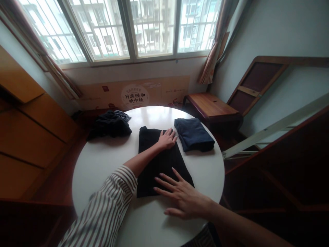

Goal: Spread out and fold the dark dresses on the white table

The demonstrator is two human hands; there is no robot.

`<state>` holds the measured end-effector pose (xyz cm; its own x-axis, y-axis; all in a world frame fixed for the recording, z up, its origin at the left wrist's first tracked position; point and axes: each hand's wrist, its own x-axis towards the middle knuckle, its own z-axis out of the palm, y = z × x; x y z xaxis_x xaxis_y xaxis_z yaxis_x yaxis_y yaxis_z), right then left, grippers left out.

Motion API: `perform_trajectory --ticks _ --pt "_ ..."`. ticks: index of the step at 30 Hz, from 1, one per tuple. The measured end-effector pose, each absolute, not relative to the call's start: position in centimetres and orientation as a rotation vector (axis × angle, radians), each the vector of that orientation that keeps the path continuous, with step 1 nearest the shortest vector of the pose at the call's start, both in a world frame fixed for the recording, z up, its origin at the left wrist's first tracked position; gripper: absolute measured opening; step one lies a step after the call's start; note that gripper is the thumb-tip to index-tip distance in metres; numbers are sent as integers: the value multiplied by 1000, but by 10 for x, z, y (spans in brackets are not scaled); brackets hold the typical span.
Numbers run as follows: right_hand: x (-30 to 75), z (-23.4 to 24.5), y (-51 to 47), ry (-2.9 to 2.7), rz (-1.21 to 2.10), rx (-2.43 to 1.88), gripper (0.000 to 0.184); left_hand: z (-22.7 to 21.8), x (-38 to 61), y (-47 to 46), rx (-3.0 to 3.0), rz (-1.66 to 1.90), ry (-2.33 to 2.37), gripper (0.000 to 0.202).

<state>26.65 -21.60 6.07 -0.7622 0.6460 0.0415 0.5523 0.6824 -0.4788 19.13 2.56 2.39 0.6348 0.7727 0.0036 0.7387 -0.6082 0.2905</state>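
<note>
A black garment (154,161), folded into a long strip, lies across the middle of the round white table (102,161). My left hand (167,139) rests flat on its far end, fingers spread, near the right corner. My right hand (181,195) lies flat on its near right corner, fingers stretched out toward the left. Neither hand grips the cloth. My left arm, in a striped sleeve, crosses the table from the lower left.
A folded dark blue garment (194,134) lies on the table right of the black one. A crumpled dark pile of clothes (111,124) sits at the table's far left. A wooden bench (212,106) stands beyond, a wooden cabinet (28,130) at left, windows behind.
</note>
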Motion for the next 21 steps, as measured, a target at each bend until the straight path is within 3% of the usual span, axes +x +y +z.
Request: perform_trajectory --ticks 3,7,10,11,15,21 --pt "263 66 -229 -2644 760 -973 77 29 193 33 2495 275 1190 52" --pt "267 73 -226 -2414 722 -1040 38 50 160 36 2371 757 1089 42" --pt "286 77 -213 -2284 538 -1111 27 65 105 25 2486 893 940 37" --pt "294 77 -209 -2320 479 -1106 28 69 84 17 2565 853 899 38" --pt "326 72 -204 -2584 373 -1040 63 73 5 -32 2953 508 673 54" --pt "340 44 -210 -2621 209 -1033 61 70 -48 -101 3131 183 306 51"
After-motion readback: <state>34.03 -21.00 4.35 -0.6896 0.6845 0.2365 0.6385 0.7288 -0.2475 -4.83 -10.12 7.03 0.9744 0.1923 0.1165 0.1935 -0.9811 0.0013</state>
